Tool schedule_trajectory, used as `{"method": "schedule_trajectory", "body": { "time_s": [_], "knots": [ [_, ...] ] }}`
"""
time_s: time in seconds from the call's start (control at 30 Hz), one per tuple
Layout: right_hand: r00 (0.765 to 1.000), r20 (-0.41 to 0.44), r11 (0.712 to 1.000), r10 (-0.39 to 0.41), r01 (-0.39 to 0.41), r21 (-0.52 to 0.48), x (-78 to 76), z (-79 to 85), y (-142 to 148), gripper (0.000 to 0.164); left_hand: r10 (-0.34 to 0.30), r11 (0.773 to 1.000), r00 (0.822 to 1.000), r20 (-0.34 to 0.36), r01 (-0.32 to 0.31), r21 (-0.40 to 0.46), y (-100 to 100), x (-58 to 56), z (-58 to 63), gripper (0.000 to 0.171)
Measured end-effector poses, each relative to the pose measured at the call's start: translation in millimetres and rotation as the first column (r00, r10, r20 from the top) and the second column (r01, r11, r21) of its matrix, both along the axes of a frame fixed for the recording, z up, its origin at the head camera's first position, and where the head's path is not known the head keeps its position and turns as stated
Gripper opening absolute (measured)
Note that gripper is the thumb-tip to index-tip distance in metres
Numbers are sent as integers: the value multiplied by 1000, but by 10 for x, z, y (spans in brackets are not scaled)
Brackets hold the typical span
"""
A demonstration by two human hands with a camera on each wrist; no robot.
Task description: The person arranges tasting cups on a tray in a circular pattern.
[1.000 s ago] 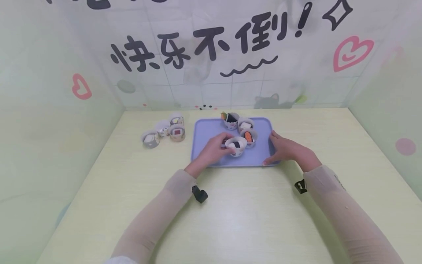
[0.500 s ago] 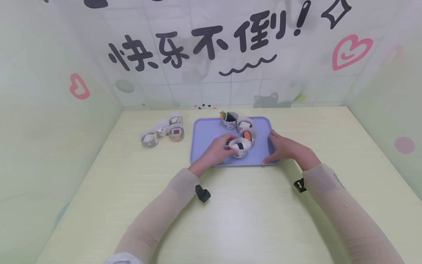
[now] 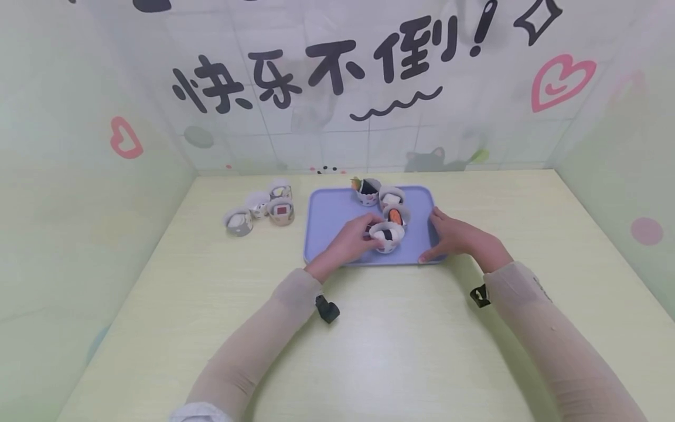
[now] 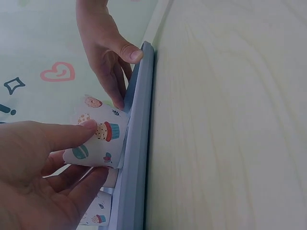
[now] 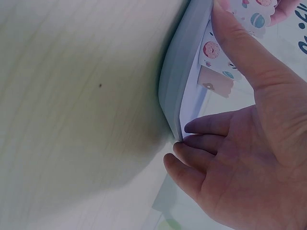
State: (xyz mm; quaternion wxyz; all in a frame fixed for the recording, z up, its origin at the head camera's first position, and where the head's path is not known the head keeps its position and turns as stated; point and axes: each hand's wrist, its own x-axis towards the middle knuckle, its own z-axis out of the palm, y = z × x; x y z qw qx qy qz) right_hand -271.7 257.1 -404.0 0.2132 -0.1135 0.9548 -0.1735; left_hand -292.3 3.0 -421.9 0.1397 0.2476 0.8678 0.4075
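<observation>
My left hand [image 3: 352,239] pinches a printed paper baking cup [image 3: 388,247] between thumb and fingers, low over the front part of a lavender tray [image 3: 328,210]. Inside it sits a white piece with a black band, like sushi. The left wrist view shows the thumb across the cup's cupcake-patterned wall [image 4: 106,136], its base close to the tray. At the tray's right end, my right hand [image 3: 460,237] touches the rim, thumb at the front edge and fingers spread along the side. In the right wrist view those fingers [image 5: 206,160] are only slightly bent.
Behind the held cup, the tray bears a cup with an orange-topped piece [image 3: 395,217], one with a white piece [image 3: 391,200], and one with a black triangle [image 3: 368,197]. Left of the tray, several more filled cups [image 3: 282,218] cluster on the pale table [image 3: 221,293]. Printed walls surround the table.
My left hand has shifted a little to the right with the banded-piece cup, bringing it nearer the orange-topped cup. My right hand stays at the tray's right end.
</observation>
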Motion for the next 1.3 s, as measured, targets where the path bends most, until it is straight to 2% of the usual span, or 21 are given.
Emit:
{"method": "schedule_trajectory", "body": {
  "time_s": [0.5, 1.3],
  "knots": [
    [1000, -5, 1000, 7, -7, 19, -11, -5, -7, 126, -19, 1000, 1000, -19, 18, -18, 22, 8, -27, 50],
    [1000, -7, 1000, -3, 3, -3, -1, -9, -6, 126, -15, 1000, 1000, 10, 15, -25, 39, 10, -65, 50]
  ]
}}
